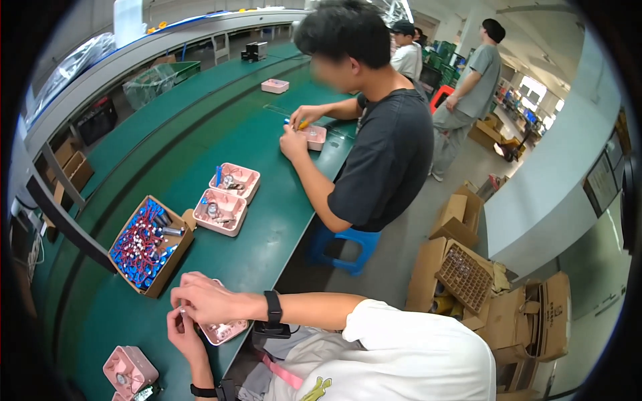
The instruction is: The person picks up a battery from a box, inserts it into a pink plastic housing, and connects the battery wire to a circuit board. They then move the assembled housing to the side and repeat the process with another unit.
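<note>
My right hand, with a black band on its wrist, reaches over a pink plastic box at the table edge. Below and to its left, my left hand meets it, fingertips together. A tiny pale piece shows between the fingertips; its kind is too small to tell. Both hands are closed in a pinch around that spot. Small metallic parts lie in the pink box, partly hidden by my right hand and forearm. Beyond my hands stands a cardboard box full of blue cylinders with red wires and white connectors.
Two pink boxes with parts stand beyond on the green table. Another pink box is at lower left. A co-worker in a dark shirt works over a pink box. Cardboard boxes stand on the floor at right.
</note>
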The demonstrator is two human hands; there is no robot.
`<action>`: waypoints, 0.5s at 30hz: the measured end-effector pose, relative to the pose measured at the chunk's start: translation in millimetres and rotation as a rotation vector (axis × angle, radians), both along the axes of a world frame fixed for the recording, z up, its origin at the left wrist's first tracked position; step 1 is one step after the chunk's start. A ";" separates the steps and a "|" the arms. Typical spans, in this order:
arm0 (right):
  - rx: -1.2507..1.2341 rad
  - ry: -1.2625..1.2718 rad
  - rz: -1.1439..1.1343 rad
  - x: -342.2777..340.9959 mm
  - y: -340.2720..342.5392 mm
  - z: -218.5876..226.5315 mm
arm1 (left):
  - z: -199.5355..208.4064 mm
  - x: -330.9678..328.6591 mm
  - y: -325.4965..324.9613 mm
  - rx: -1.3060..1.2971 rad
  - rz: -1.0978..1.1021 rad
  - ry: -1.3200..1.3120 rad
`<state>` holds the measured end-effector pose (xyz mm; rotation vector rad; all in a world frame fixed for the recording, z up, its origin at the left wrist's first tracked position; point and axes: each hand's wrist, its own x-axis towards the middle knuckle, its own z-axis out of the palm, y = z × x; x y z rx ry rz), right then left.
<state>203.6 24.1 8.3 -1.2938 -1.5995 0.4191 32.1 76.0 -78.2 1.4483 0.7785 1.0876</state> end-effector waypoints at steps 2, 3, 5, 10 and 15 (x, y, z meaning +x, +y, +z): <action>0.072 -0.031 -0.049 -2.1 1.6 -15.7 | -2.2 1.4 0.1 0.199 0.034 -0.008; 0.143 -0.060 -0.119 -4.4 1.1 -25.1 | 0.0 5.7 -2.0 0.198 0.066 0.035; 0.067 -0.055 -0.156 3.1 -3.9 -21.5 | 13.8 11.3 -6.4 0.203 0.069 0.105; -0.154 0.115 -0.095 17.0 -11.2 5.4 | 26.0 29.0 -9.3 0.136 0.009 0.033; -0.138 -0.018 -0.071 6.5 -4.4 1.6 | 29.2 21.3 -9.7 0.168 0.085 0.020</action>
